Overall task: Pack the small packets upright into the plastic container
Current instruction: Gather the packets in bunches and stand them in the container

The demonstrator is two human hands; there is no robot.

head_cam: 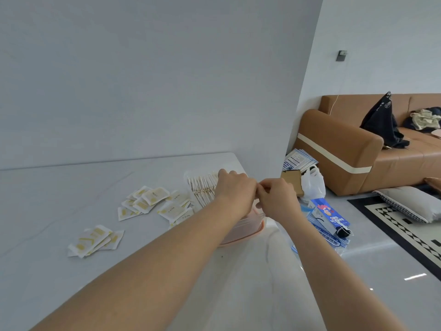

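A clear plastic container with a pink rim (241, 231) sits near the table's right edge. A row of white packets (202, 187) stands upright in its far part. My left hand (235, 188) and my right hand (276, 199) meet above the container, fingers pinched together; what they pinch is hidden behind the fingers. Loose white-and-yellow packets lie flat on the table in two groups: one pile (152, 201) just left of the container, another (95, 240) nearer to me on the left.
The white table (59, 199) stands against a white wall. Right of the table, blue boxes (329, 216), a white plastic bag (312, 182) and cardboard lie on the floor. A brown sofa (346, 149) with bags and a patterned rug (405, 230) are farther right.
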